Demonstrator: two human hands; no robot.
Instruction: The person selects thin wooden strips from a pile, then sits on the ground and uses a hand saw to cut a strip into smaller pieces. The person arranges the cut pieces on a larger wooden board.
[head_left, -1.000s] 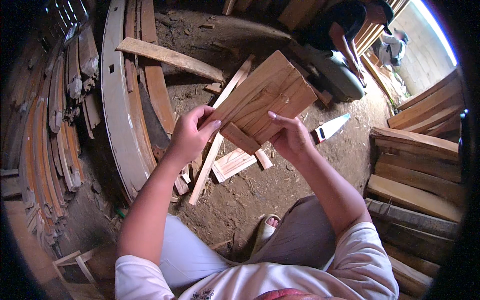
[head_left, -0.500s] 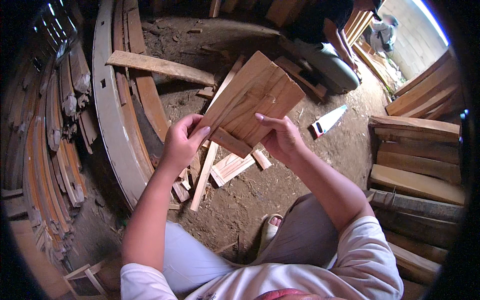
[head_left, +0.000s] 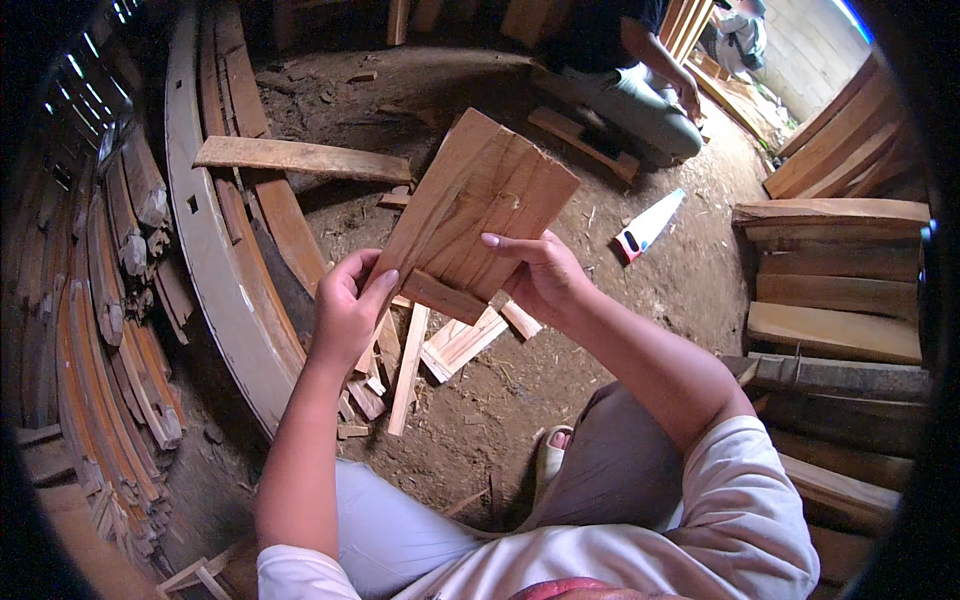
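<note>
Soft daylight is coming in from the bright opening at the upper right, lighting the flat reddish-brown wooden board evenly. The left side is staying dim. Fisheye distortion is bending edges, and black corners are framing everything.

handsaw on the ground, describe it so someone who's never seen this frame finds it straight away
Start at the stack of planks along the right edge, then look left onto the bare dirt floor. The handsaw lies there flat, up and to the right of the person's right hand, near the seated co-worker. It is the only pale, shiny blade with a red-and-black handle among brown wood offcuts.
</note>
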